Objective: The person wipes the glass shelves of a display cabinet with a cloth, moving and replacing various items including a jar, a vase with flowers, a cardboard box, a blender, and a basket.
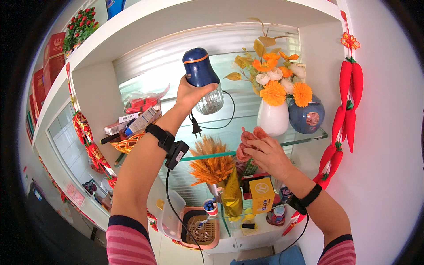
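Note:
My left hand (192, 93) is closed round a small electric food chopper (203, 73) with a dark blue top, an orange band and a clear ribbed bowl. It is over the upper glass shelf (212, 152); whether its base touches the glass, I cannot tell. The chopper's black cord and plug (196, 128) hang beside the bowl. In my right hand (267, 154) is a crumpled pinkish-red cloth (247, 143), held at the shelf's front edge. Just behind that hand stand a white vase (272, 118) of orange and white flowers and a round blue jar (305, 117).
A wicker basket (126, 145) of small boxes sits left on the upper shelf. Lower down are dried orange stalks (212, 163), a yellow box (262, 194) and a pink plastic basket (212, 240). Red chili decorations (344, 97) hang on both sides.

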Demonstrator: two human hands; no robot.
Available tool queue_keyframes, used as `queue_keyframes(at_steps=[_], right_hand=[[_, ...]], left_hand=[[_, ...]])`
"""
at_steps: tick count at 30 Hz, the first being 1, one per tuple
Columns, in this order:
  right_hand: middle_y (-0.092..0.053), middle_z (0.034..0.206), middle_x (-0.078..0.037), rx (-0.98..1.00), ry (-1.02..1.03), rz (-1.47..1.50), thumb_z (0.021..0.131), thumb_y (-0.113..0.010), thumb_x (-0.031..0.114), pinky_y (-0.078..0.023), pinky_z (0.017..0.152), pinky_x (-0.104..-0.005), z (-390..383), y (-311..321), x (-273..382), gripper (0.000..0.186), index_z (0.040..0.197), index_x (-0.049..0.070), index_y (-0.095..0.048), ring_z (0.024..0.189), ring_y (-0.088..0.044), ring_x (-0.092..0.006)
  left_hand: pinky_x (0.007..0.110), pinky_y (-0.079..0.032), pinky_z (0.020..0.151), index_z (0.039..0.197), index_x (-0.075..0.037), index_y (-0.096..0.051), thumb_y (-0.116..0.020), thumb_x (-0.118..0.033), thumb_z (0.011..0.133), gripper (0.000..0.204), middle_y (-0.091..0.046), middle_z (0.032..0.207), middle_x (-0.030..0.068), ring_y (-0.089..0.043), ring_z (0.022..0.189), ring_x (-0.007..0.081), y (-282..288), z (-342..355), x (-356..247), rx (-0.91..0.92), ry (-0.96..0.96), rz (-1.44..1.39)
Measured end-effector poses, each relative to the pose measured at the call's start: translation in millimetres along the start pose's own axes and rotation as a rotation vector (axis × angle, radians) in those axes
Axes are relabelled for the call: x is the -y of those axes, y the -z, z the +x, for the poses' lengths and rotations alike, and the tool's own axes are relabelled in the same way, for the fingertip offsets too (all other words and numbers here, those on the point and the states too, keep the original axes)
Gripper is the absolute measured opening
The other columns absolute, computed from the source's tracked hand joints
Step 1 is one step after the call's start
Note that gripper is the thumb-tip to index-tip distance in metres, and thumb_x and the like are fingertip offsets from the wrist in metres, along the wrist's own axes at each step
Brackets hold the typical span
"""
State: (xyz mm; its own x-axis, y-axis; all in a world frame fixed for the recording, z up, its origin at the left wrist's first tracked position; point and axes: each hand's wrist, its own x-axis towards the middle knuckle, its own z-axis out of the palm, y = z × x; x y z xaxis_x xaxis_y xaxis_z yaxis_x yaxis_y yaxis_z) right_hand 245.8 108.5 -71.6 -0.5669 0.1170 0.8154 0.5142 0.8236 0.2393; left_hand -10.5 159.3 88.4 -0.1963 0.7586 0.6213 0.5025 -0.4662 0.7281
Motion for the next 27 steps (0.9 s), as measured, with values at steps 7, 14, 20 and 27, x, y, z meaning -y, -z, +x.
queue_keyframes(at_steps=[7,14,20,27], right_hand=[[-0.055,0.112,0.001,-0.054,-0.009,-0.011,0.065,-0.065,0.008,-0.043,0.085,-0.036,-2,-5,-2,0.039,0.102,0.017,-0.061,0.097,-0.052,-0.022],[-0.056,0.112,0.001,-0.077,-0.019,-0.028,0.069,-0.06,0.011,-0.044,0.084,-0.0364,-4,-12,-2,0.031,0.099,0.016,-0.062,0.096,-0.052,-0.0223],[-0.056,0.111,0.001,-0.086,-0.021,-0.045,0.071,-0.059,0.01,-0.043,0.087,-0.0364,-5,-12,-2,0.03,0.099,0.017,-0.062,0.097,-0.052,-0.0231],[-0.056,0.112,0.0,-0.086,-0.022,0.001,0.071,-0.06,0.008,-0.042,0.086,-0.0372,-2,-9,-1,0.031,0.1,0.015,-0.062,0.097,-0.051,-0.023]], left_hand=[[0.03,-0.049,0.083,0.119,0.008,-0.038,-0.085,-0.035,0.052,0.092,-0.056,0.108,0.0186,-0.059,0.095,0.023,-13,-5,12,0.021,-0.012,-0.013],[0.03,-0.049,0.085,0.12,0.007,-0.038,-0.084,-0.037,0.052,0.094,-0.056,0.108,0.0174,-0.058,0.097,0.0228,-18,-11,33,0.075,-0.005,0.066],[0.031,-0.05,0.083,0.116,0.004,-0.043,-0.085,-0.035,0.052,0.086,-0.058,0.105,0.0165,-0.06,0.094,0.0228,-24,-15,43,0.115,0.01,0.063],[0.031,-0.051,0.082,0.115,0.004,-0.045,-0.085,-0.036,0.049,0.087,-0.058,0.105,0.0163,-0.06,0.093,0.0232,-34,-15,50,0.096,0.008,0.169]])
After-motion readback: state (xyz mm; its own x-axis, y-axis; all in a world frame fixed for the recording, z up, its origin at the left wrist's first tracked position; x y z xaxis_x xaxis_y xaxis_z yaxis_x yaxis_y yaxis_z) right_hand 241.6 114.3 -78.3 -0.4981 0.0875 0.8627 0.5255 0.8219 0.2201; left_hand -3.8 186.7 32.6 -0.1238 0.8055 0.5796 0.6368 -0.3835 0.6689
